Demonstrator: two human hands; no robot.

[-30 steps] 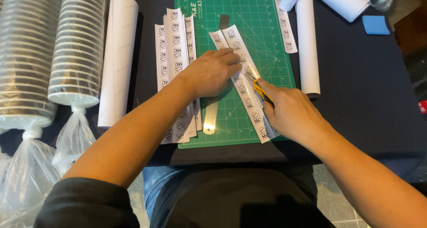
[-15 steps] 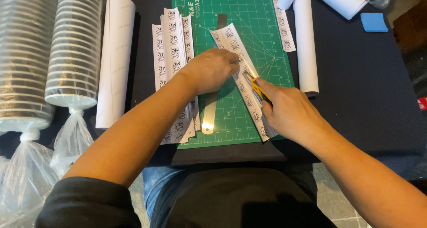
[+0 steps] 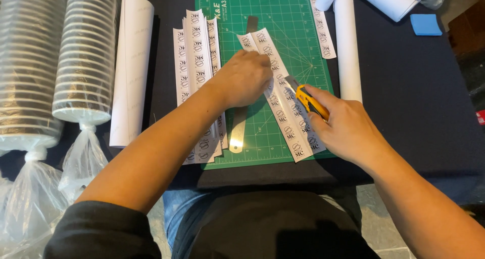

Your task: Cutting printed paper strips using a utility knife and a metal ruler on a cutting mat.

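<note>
Fingers of the right hand (image 3: 348,130), lower right of centre, grip a yellow knife (image 3: 309,100), its blade pointing up-left onto the label strip (image 3: 283,95). That strip lies on the green mat (image 3: 298,31), its long axis running from upper left to lower right. Further up, the left hand (image 3: 242,79) presses flat on the strip, fingers curled, holding nothing, over a steel ruler (image 3: 237,132).

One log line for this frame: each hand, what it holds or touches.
left hand: pressing printed paper strip on green cutting mat | right hand: gripping yellow utility knife, blade at strip
</note>
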